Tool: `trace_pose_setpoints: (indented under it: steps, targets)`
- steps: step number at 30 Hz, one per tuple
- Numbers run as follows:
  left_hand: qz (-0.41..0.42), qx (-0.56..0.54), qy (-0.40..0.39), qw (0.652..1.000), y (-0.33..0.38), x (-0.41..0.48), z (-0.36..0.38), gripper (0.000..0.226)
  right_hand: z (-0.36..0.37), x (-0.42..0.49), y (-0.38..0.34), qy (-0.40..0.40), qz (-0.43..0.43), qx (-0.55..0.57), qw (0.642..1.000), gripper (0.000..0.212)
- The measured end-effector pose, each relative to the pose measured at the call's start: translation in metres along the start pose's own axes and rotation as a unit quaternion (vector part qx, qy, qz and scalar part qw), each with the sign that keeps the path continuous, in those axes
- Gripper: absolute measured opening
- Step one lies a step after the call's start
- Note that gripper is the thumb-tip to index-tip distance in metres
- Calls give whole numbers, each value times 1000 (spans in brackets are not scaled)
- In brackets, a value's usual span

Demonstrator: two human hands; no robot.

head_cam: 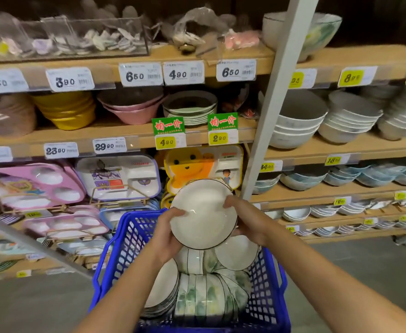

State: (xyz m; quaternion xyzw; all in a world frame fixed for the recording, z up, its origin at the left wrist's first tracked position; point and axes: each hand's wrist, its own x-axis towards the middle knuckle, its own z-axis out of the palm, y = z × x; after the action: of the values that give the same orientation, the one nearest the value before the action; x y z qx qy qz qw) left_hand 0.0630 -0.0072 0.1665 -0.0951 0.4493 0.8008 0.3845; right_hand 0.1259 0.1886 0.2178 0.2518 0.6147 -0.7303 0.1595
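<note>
The plate [203,217], white with a dark rim, is held tilted just above the basket [125,239]. The left hand [167,233] pinches its left edge, thumb inside, fingers behind; the right hand [245,219] curls over the right rim. Stacked bowls [204,294] fill the basket
</note>
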Motion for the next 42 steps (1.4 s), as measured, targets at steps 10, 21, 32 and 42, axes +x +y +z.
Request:
trace_pose_setpoints:
  steps: [10,21,32,42]
  targets:
    - [76,25,-55,995,45,-28,98,48,-36,-58,-55,-19,-34,123,992,31]
    - [103,20,-60,993,25,-54,237,42,-134,-123,-95,-24,-140,88,986,30]
    - [134,-5,6,991,-14,-51,386,42,-246,-188,-117,-19,-294,95,951,37]
    - [168,-24,27,985,6,-59,424,54,-252,-187,-157,7,-355,48,934,38]
